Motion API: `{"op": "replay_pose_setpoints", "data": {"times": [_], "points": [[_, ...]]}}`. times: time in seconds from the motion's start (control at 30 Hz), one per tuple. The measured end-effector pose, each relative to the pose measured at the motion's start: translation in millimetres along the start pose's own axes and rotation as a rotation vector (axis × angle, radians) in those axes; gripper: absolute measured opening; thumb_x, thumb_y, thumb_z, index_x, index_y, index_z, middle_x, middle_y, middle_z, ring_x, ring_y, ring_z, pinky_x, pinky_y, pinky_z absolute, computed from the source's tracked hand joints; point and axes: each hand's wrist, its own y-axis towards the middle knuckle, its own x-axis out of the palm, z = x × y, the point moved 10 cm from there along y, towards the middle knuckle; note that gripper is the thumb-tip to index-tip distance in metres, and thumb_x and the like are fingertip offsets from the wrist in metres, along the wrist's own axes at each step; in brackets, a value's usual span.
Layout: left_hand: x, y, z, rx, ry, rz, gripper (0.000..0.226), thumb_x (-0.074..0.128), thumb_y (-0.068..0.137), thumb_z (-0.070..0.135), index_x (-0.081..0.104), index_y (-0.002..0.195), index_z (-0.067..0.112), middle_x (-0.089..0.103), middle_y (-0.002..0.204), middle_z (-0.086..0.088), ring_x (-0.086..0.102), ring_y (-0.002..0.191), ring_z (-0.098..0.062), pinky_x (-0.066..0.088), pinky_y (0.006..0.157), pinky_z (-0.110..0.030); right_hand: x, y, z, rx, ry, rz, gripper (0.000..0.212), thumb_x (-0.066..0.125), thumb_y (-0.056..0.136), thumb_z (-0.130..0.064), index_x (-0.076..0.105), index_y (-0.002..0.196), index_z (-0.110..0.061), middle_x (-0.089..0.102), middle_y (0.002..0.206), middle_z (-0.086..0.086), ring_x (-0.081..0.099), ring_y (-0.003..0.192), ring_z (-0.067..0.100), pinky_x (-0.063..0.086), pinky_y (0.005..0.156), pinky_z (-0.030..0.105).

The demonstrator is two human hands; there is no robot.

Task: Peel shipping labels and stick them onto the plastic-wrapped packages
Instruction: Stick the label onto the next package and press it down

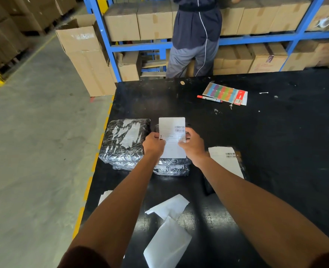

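Shipping label (172,132) pinched by left hand (153,144) and right hand (192,145) above wrapped package (171,165); package at 3 o'clock (226,161) labelled; package at 9 o'clock (125,141) pending (discarded backing sheets (167,225) at 6 o'clock).

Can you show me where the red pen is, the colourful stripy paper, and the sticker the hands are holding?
red pen (209,98): head view, middle of its barrel.
colourful stripy paper (222,91): head view, middle of the coloured stripes.
sticker (172,128): head view, its upper part, above the fingers.
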Motion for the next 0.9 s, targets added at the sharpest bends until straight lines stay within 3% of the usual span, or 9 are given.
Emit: {"op": "replay_pose_setpoints", "data": {"times": [0.23, 0.33, 0.5, 0.67, 0.73, 0.8, 0.9], "points": [[7.2, -1.4, -2.4, 0.061, 0.034, -0.04, 0.051, 0.065, 0.081, -0.009, 0.053, 0.128, 0.007, 0.064, 0.119, -0.01, 0.06, 0.094, -0.021, 0.053, 0.072, -0.027, 2.1, -4.4, -4.8, -0.05, -0.041, 0.021, 0.052, 0.065, 0.085, 0.005, 0.051, 0.132, -0.013, 0.063, 0.129, 0.009, 0.061, 0.113, 0.022, 0.053, 0.082, 0.023], [10.0, -3.1, -3.7, 0.117, 0.056, -0.051, 0.058, 0.069, 0.076, -0.011, 0.051, 0.128, 0.008, 0.063, 0.12, -0.01, 0.062, 0.1, -0.024, 0.059, 0.076, -0.033, 3.0, -6.0, -3.4, -0.06, -0.042, 0.037, 0.058, 0.066, 0.084, 0.006, 0.048, 0.136, -0.015, 0.063, 0.128, 0.008, 0.06, 0.116, 0.02, 0.05, 0.083, 0.019], [12.6, -6.1, -2.3, 0.241, 0.138, -0.005, 0.06, 0.072, 0.075, -0.008, 0.05, 0.128, 0.009, 0.057, 0.125, -0.01, 0.059, 0.11, -0.026, 0.059, 0.083, -0.036, 5.0, -8.1, -2.2, -0.09, -0.049, 0.065, 0.07, 0.068, 0.085, 0.002, 0.038, 0.144, -0.018, 0.059, 0.135, 0.008, 0.058, 0.122, 0.024, 0.055, 0.092, 0.033], [15.5, -13.8, 0.6, 0.335, 0.217, 0.013, 0.062, 0.069, 0.078, -0.005, 0.046, 0.134, 0.006, 0.048, 0.132, -0.011, 0.053, 0.118, -0.027, 0.053, 0.094, -0.036, 5.7, -13.7, -3.2, -0.132, -0.065, 0.15, 0.082, 0.073, 0.083, -0.004, 0.028, 0.149, -0.025, 0.053, 0.139, 0.006, 0.055, 0.126, 0.024, 0.056, 0.092, 0.037], [16.9, -18.3, 0.8, 0.369, 0.247, 0.011, 0.064, 0.067, 0.082, -0.003, 0.041, 0.14, 0.006, 0.039, 0.144, -0.011, 0.046, 0.129, -0.029, 0.049, 0.102, -0.039, -1.1, -14.3, 3.0, -0.092, -0.086, 0.189, 0.091, 0.077, 0.08, -0.008, 0.022, 0.151, -0.026, 0.039, 0.148, 0.006, 0.044, 0.135, 0.024, 0.051, 0.101, 0.039], [18.6, -23.1, 2.7, 0.404, 0.273, 0.008, 0.071, 0.063, 0.085, -0.003, 0.03, 0.147, 0.006, 0.018, 0.158, -0.01, 0.031, 0.142, -0.028, 0.042, 0.11, -0.038, -8.1, -14.4, 9.3, -0.051, -0.094, 0.202, 0.097, 0.08, 0.077, -0.012, 0.02, 0.152, -0.025, 0.027, 0.153, 0.006, 0.037, 0.138, 0.023, 0.045, 0.106, 0.037], [21.4, -32.3, 8.4, 0.465, 0.282, 0.023, 0.09, 0.059, 0.086, -0.007, 0.005, 0.155, 0.011, 0.001, 0.162, -0.007, 0.017, 0.148, -0.028, 0.036, 0.113, -0.037, -16.5, -18.8, 6.8, -0.099, -0.217, 0.234, 0.077, 0.083, 0.075, -0.02, 0.041, 0.139, -0.021, 0.038, 0.143, 0.006, 0.044, 0.129, 0.024, 0.045, 0.106, 0.039]]}}
